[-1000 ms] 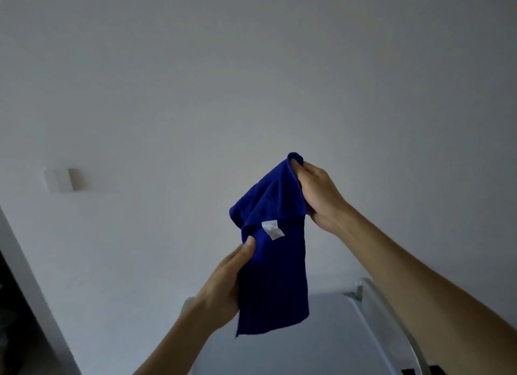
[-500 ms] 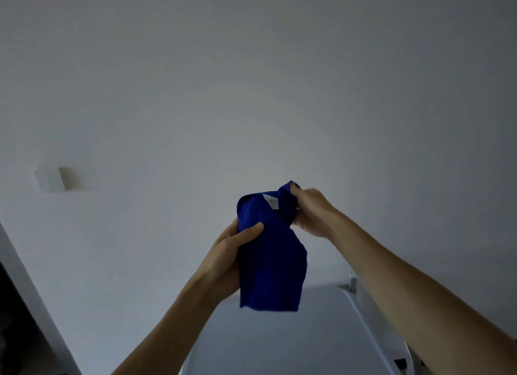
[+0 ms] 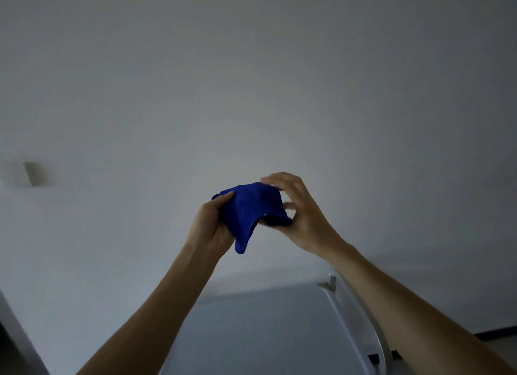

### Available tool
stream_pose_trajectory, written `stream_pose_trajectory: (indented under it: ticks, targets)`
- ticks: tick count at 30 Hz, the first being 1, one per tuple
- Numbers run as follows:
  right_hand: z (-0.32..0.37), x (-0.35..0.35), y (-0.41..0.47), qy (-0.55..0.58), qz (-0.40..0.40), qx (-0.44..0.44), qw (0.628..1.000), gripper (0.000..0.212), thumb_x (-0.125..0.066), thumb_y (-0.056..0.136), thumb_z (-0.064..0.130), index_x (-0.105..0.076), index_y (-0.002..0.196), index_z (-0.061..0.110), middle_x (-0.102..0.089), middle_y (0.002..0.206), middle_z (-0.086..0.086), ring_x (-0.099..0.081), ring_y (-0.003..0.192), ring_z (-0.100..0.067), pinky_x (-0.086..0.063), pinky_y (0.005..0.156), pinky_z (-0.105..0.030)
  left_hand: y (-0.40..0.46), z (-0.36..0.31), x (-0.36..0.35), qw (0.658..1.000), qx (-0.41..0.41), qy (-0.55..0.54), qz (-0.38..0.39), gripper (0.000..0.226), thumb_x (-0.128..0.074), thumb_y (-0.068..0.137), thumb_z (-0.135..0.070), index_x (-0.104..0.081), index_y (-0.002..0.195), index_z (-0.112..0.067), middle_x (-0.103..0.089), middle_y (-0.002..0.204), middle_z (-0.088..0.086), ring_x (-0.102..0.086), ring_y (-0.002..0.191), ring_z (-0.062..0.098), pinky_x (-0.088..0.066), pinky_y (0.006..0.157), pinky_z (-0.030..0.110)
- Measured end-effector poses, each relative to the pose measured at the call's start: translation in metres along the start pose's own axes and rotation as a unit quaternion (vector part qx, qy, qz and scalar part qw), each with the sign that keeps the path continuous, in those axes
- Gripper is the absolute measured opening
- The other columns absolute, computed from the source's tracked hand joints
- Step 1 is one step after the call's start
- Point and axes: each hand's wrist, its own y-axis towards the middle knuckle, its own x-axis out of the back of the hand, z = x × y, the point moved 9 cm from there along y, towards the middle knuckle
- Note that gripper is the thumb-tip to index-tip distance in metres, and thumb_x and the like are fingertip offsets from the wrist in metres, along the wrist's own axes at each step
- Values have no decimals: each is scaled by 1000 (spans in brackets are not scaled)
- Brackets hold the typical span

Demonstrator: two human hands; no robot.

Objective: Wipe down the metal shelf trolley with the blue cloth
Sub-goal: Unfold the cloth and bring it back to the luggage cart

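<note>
Risk, as judged: the blue cloth (image 3: 249, 211) is bunched and held in the air well above the metal shelf trolley (image 3: 260, 332); the grip on the right side looks partial, so a loose fold could slip free and the cloth drop to the shelf or floor. A thick wad may also wipe unevenly, with little flat face meeting the metal. Left hand (image 3: 211, 226): fingers curled round the cloth's left edge, thumb pressed on top, grasping it. Right hand (image 3: 300, 215): fingers spread and blurred above the cloth, lower fingers touching its right fold; whether they truly pinch it cannot be told. Cloth: deep blue, soft, crumpled into a rounded mass, one corner hanging below the left hand. Trolley: pale grey top shelf with raised rail at right, untouched by the cloth.
</note>
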Motion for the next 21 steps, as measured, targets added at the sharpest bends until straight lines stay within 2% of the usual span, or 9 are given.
stream_pose_trajectory:
  ticks: [3, 5, 7, 10, 12, 14, 16, 18, 21]
  targets:
    - [11, 17, 17, 16, -14, 17, 1000, 20, -72, 89, 13, -71, 108, 20, -64, 120, 4, -61, 113, -9, -49, 94, -23, 0, 9, 4, 999, 30, 17, -18, 28, -49, 92, -4, -54, 118, 8, -68, 103, 22, -70, 80, 31, -60, 67, 36]
    - [6, 22, 29, 42, 4, -43, 998, 5, -66, 93, 22, -71, 92, 22, -70, 90, 13, -64, 85, -2, -49, 75, -21, -1, 18, 9, 997, 65, 25, -43, 26, -53, 91, -4, -57, 114, 7, -69, 96, 20, -69, 81, 28, -61, 67, 33]
    - [2, 24, 40, 11, 2, -73, 997, 23, -63, 95, 32, -64, 77, 18, -59, 65, 11, -51, 60, -4, -39, 57, -20, -4, 27, 9, 994, 100, -5, -35, 32, -54, 92, -7, -56, 120, 9, -68, 105, 22, -69, 87, 29, -61, 70, 37]
    - [1, 31, 53, -7, -37, -93, 995, 35, -61, 95, 40, -54, 66, 21, -50, 54, 14, -42, 51, -4, -32, 50, -19, -12, 38, 15, 987, 161, -8, -19, 47, -53, 97, -26, -51, 124, 12, -67, 101, 26, -71, 77, 33, -61, 55, 38]
    - [-2, 41, 59, 1, -76, -115, 990, 40, -61, 94, 42, -49, 62, 21, -46, 50, 14, -40, 49, -5, -31, 49, -21, -14, 40, 28, 981, 180, 62, -24, 56, -47, 98, -39, -55, 120, 13, -69, 93, 24, -71, 68, 32, -59, 50, 35]
    - [-7, 47, 63, 35, -99, -150, 983, 44, -61, 93, 44, -46, 62, 16, -43, 50, 10, -39, 50, -9, -31, 51, -27, -14, 30, 45, 966, 139, 215, -43, 53, -47, 98, -42, -66, 110, 6, -71, 91, 18, -71, 70, 30, -58, 53, 35]
    - [-11, 49, 65, 72, -102, -178, 976, 49, -62, 91, 45, -50, 66, 5, -46, 55, 1, -42, 55, -15, -33, 56, -34, -13, 18, 51, 928, 70, 365, -42, 39, -53, 97, -37, -72, 104, -3, -72, 96, 14, -71, 78, 30, -60, 62, 41]
    - [-11, 48, 65, 89, -89, -195, 973, 51, -63, 89, 45, -51, 67, 1, -47, 59, -5, -44, 58, -19, -34, 58, -37, -12, 15, 43, 880, 4, 475, -6, 32, -65, 91, -29, -65, 119, -14, -70, 108, 9, -71, 90, 26, -60, 78, 47]
    - [-8, 46, 60, 87, -67, -206, 972, 46, -63, 89, 43, -45, 58, 16, -42, 51, 2, -42, 52, -17, -33, 54, -34, -10, 23, 15, 816, -74, 570, 61, 94, -84, 70, -39, -25, 143, -46, -45, 136, -13, -57, 115, 9, -52, 91, 34]
